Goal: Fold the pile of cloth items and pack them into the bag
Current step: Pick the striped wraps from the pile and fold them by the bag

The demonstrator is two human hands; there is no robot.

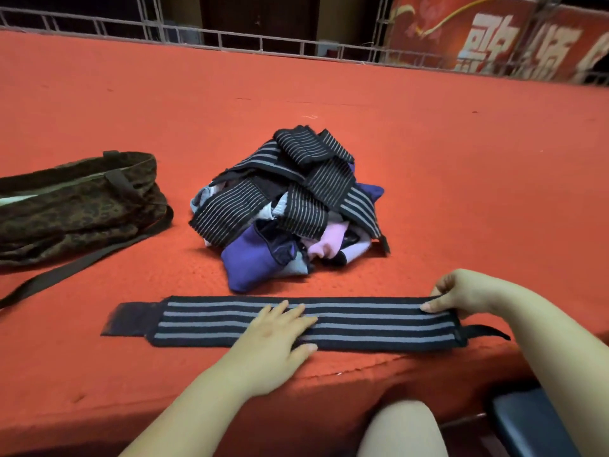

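Note:
A long black strap with grey stripes (369, 321) lies flat across the near edge of the red surface. My left hand (275, 334) presses flat on its middle with straight fingers. My right hand (461, 296) pinches the strap's right end between thumb and fingers. Behind the strap sits the pile of cloth items (290, 206), a heap of striped black bands with purple, pink and grey pieces. A brown leopard-print bag (75, 206) lies slumped at the left, its opening facing up, its dark shoulder strap (72, 268) trailing toward me.
The red carpeted surface (329, 94) stretches far back to a metal railing (230, 44). Its front edge runs just below the strap. A knee (402, 430) and a dark blue seat (534, 423) show at the bottom right.

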